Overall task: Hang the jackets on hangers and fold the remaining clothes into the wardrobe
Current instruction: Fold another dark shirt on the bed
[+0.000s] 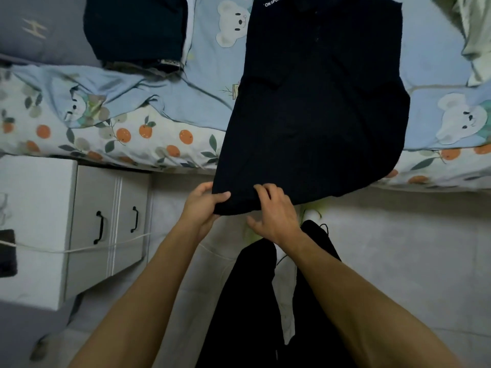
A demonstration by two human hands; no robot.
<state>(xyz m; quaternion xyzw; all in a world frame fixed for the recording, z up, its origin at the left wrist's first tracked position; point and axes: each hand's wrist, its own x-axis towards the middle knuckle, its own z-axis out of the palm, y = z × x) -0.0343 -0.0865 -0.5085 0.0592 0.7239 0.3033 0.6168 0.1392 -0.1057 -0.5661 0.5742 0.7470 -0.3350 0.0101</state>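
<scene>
A person's left hand [202, 205] pinches the near hem corner of a black shirt [316, 102] spread on the bed [148, 134], thumb on top and fingers curled beneath. The right hand [273, 213] rests just beside it on the same hem, its fingers [261, 191] loosely bent over the cloth without plainly gripping. The shirt's long axis runs straight away from the hands, collar farthest, hem overhanging the bed edge. A folded dark garment [135, 27] lies to the left, a pale green one [475, 35] to the right, and a white bedside cabinet [79, 221] stands lower left; nothing blocks a fold away from the body.
</scene>
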